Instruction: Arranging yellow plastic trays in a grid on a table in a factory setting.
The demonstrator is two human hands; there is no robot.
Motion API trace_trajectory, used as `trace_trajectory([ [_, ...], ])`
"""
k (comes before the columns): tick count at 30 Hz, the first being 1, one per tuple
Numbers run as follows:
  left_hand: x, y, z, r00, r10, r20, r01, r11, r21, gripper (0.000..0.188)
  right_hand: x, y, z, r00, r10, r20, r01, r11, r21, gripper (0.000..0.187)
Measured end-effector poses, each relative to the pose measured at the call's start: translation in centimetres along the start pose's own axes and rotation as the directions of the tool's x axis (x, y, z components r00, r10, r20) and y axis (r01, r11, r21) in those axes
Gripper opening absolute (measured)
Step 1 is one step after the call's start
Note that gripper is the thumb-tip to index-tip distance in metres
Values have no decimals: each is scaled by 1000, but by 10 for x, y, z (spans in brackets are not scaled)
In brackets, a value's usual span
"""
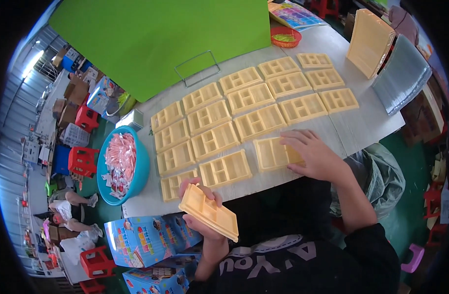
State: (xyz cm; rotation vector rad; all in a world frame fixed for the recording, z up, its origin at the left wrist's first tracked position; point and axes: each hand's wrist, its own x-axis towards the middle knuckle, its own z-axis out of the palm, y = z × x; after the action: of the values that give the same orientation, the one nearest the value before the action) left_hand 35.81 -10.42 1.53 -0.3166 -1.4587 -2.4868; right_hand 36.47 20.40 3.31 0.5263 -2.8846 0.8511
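Observation:
Above the table's near edge, my left hand point(205, 215) is closed around a small stack of pale yellow compartment trays point(210, 211), tilted. My right hand point(315, 154) grips the right end of another yellow tray point(271, 154) at the near side of the table, fingers over its far edge and thumb at its near edge. Its right end is partly hidden under the hand. Beyond it, several matching trays point(254, 122) lie in rows, their compartments facing up. One tray point(225, 169) sits between my two hands.
A turquoise basin point(145, 166) of pink packets stands left of the white table point(369, 130). A green panel point(161, 39) rises at the back, with a red basket point(287, 40) beside it. Stacked yellow trays point(369, 41) and clear trays point(402, 73) stand far right. Blue boxes point(151, 240) sit below.

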Motion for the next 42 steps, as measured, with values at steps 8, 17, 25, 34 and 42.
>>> trace_trajectory([
  [8,1,-5,3,994,-106,-18,106,994,25,87,19,5,15,999,-34,29,37,994,-105,61],
  [17,1,-21,-18,999,-35,-5,35,999,9,68,40,-67,11,999,-17,49,13,998,66,54],
  [25,-3,-3,-22,985,105,139,-133,968,211,52,41,-139,56,916,-172,362,92,969,228,40],
  [34,-4,5,-29,965,48,257,-68,995,68,64,32,-106,76,941,-116,318,-38,897,441,37],
  [42,2,27,-37,891,-311,332,151,891,429,71,24,-120,74,988,20,150,-100,831,548,12],
])
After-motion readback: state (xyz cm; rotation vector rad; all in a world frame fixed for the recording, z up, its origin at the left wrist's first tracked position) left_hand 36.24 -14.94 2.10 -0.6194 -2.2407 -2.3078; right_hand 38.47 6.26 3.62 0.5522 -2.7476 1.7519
